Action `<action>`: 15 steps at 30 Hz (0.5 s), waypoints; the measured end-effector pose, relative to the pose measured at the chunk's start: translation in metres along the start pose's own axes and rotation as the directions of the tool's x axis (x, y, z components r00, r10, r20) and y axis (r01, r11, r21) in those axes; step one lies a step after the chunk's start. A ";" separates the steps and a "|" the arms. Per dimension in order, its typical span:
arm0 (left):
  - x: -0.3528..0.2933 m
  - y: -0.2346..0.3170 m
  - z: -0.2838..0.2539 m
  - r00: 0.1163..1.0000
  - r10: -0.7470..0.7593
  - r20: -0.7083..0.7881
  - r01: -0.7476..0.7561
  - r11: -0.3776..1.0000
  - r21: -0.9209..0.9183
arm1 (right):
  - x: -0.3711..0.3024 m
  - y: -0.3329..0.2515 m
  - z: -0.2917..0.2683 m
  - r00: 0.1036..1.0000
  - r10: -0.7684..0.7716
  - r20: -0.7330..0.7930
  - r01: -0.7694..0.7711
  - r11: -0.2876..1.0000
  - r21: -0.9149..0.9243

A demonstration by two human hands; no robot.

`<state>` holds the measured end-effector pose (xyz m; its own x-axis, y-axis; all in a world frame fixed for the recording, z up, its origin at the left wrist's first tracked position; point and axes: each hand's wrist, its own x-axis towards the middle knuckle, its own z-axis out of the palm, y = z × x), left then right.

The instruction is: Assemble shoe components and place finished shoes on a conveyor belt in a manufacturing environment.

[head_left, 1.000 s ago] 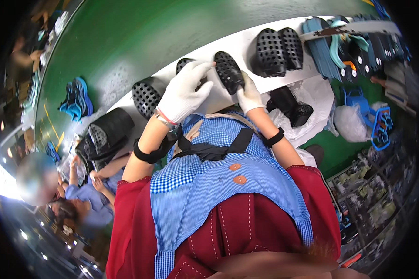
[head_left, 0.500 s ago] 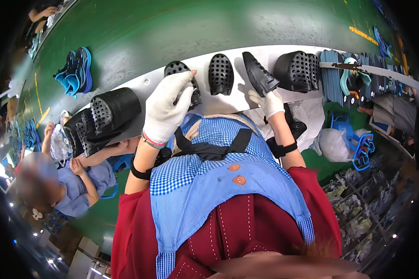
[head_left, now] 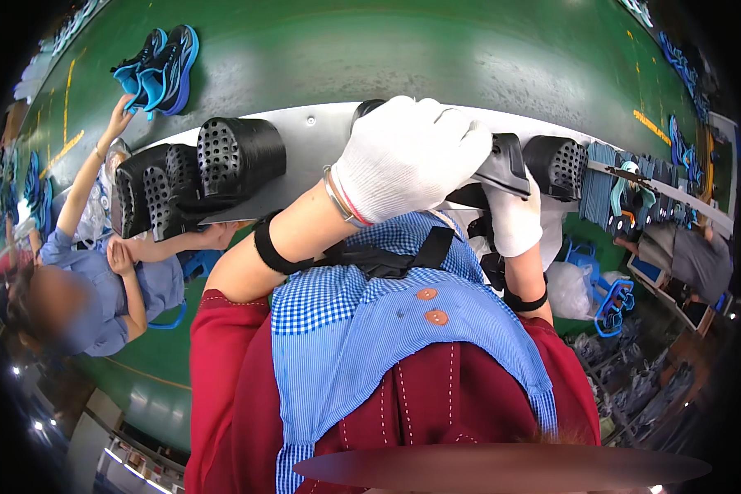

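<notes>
Right fingers holding black piece, translucent plastic bag — contents unclear

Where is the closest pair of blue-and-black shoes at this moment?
In the head view, the pair of shoes stands at upper left on the green surface, beside a co-worker's hand, above black perforated forms.
</notes>
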<state>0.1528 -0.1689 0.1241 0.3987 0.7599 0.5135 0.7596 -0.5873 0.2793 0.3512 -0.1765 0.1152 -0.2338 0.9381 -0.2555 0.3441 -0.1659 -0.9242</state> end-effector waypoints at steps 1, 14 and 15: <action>0.000 0.001 -0.008 1.000 0.005 0.023 -0.007 0.993 0.115 | 0.001 -0.008 0.004 1.000 0.001 -0.026 -0.001 1.000 -0.011; 0.021 0.011 -0.007 0.982 -0.005 0.187 0.023 0.995 -0.094 | 0.018 0.006 -0.032 0.913 -0.151 0.379 0.050 0.963 0.264; 0.022 0.016 0.001 0.981 -0.022 0.193 0.057 0.983 -0.177 | 0.018 0.006 -0.038 0.912 -0.137 0.387 0.064 0.979 0.195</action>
<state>0.1746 -0.1618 0.1386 0.4734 0.8121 0.3413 0.6780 -0.5832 0.4474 0.3836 -0.1494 0.1154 -0.6119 0.7607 -0.2163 0.1442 -0.1616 -0.9763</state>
